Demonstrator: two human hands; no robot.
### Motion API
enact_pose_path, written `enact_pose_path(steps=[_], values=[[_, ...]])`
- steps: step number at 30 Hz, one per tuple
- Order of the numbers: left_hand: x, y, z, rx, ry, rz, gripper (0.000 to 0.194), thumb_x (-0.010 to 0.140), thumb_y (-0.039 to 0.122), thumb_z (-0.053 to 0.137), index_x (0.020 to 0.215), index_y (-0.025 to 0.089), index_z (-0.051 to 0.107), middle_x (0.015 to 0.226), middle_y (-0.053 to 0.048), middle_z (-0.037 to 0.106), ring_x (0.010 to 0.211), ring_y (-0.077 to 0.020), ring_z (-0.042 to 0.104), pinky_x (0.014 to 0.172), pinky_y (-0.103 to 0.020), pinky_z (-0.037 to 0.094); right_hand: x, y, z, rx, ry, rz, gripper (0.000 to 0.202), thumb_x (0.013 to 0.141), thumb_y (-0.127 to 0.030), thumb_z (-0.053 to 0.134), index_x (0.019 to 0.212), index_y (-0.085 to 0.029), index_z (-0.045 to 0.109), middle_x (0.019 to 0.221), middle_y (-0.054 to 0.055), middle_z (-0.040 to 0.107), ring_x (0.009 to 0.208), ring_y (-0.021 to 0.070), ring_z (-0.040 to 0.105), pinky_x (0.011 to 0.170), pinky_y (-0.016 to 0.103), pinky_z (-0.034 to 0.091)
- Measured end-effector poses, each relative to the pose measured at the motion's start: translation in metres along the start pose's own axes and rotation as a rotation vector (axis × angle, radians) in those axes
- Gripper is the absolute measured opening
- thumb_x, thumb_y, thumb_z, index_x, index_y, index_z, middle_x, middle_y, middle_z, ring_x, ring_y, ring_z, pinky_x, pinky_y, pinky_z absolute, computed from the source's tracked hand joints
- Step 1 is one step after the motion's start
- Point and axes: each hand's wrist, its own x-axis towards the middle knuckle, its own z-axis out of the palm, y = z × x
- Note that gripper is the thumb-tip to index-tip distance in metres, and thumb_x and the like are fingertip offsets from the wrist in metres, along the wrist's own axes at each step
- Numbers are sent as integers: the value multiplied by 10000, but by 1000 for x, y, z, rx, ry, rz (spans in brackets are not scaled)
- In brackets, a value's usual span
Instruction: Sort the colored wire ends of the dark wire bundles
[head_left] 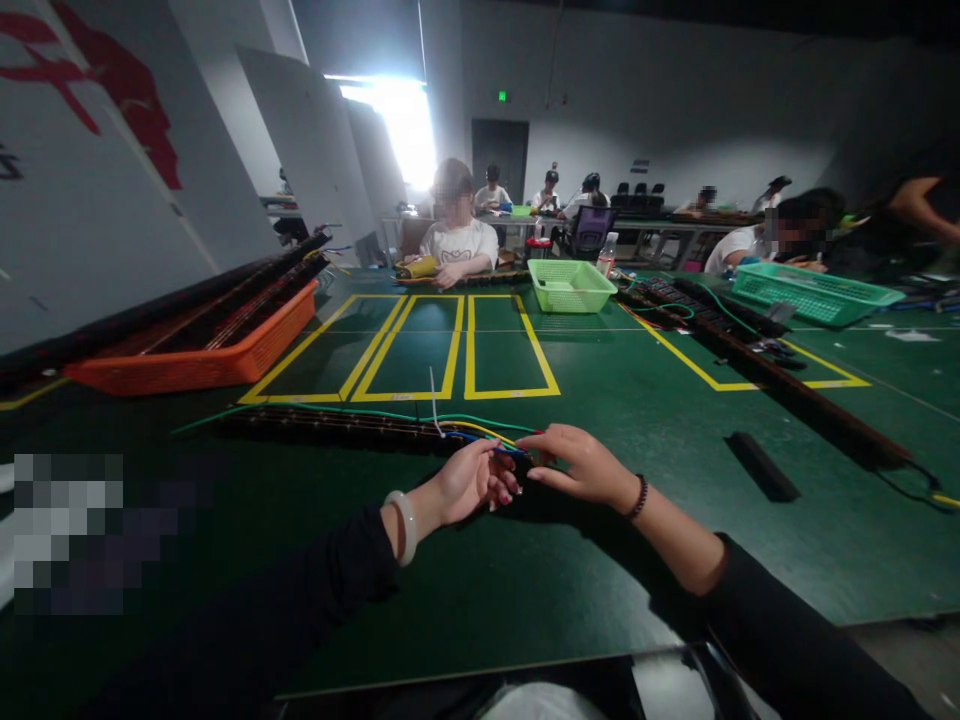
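Observation:
A long dark strip [352, 423] with a row of small parts lies across the green table [600, 560] in front of me. Green, yellow and blue wires [469, 427] run along it to its right end. There my left hand [474, 480], palm up, has its thumb and fingers closed on the wires. My right hand [581, 465] pinches the wire ends from the right, its fingertips close to the left ones. A white cable tie [433, 400] stands up from the strip, left of my hands.
An orange basket [202, 368] holding long strips is at the left. Beyond are a light green basket [571, 290], a bottle [606, 255] and a person [459, 240]. More strips [795, 385], a black block [761, 466] and a teal basket [817, 292] lie right.

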Motion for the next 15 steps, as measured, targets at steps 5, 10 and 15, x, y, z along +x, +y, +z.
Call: enact_pose_path(steps=[5,10,15], values=[[2,-1,-1,5,2,18,372,907,377,251,738,141,484,609,-87,628,450,-135,564,422,-203,365,2,2,13,-35,67,-44,238,941,-274,424,1042,-189,622,811,59,611,761,145,553,695,272,467],[0,-2,-1,44,-49,33,408,913,418,255,747,134,496,622,-100,634,484,-155,594,458,-223,418,1,8,17,-55,102,43,245,937,-271,431,1079,-180,610,818,61,595,773,149,548,694,272,472],[-5,-6,4,282,-227,71,455,883,491,345,686,124,529,587,-105,634,476,-187,607,444,-257,449,2,11,18,-131,6,64,239,927,-207,436,1071,-178,623,776,55,581,730,147,538,643,251,455]])
